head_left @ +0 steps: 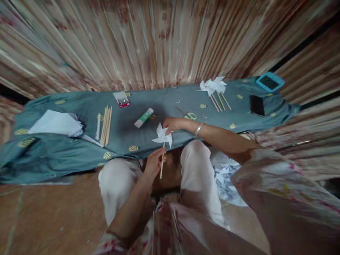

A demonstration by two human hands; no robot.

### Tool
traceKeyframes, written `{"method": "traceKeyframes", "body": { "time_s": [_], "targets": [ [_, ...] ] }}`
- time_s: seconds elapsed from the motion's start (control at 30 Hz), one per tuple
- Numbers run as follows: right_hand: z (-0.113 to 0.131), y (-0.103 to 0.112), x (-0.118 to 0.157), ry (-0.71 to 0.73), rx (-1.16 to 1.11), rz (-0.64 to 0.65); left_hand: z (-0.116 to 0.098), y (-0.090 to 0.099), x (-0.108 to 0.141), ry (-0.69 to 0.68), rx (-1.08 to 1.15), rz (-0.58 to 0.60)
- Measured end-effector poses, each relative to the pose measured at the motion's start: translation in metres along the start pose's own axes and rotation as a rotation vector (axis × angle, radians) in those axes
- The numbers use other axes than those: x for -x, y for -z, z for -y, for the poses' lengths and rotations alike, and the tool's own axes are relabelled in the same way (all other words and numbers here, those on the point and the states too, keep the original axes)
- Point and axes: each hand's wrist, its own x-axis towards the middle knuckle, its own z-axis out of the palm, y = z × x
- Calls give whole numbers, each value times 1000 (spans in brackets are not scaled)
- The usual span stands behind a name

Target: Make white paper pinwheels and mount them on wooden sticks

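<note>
A white paper pinwheel (160, 135) on a thin wooden stick (162, 170) is held over the near edge of the cloth-covered table. My left hand (154, 160) is closed around the stick below the paper blades. On the pinwheel's right side, my right hand (171, 125) has its fingers closed at the paper near its centre. A glue stick (143, 117) with a green and white label lies just beyond, to the left. Scissors (189, 115) with pale green handles rest past my right hand.
Several finished pinwheels (214, 86) lie at the back right, near a black phone (257, 105) and a blue-framed device (270, 82). Leftward are wooden sticks (106, 125), a small red box (123, 102) and white paper sheets (55, 124). A bag of paper scraps (228, 180) sits below.
</note>
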Motion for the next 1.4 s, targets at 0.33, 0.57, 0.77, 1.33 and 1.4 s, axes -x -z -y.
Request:
{"method": "traceKeyframes", "body": {
  "time_s": [0.33, 0.57, 0.77, 1.33, 1.4],
  "targets": [
    [-7, -2, -4, -5, -77, 22, 2, -2, 0, 10, 6, 18],
    [-12, -7, -8, -3, -155, 11, 3, -2, 0, -3, 28, 33],
    [-14, -9, -9, -1, -197, 11, 4, -2, 1, 5, 37, 36],
    [-3, -2, 0, -54, -166, 47, 3, -4, 3, 17, 30, 27],
    [-2, 0, 0, -54, -176, 55, 4, -5, 3, 9, 36, 26]
  ]
}}
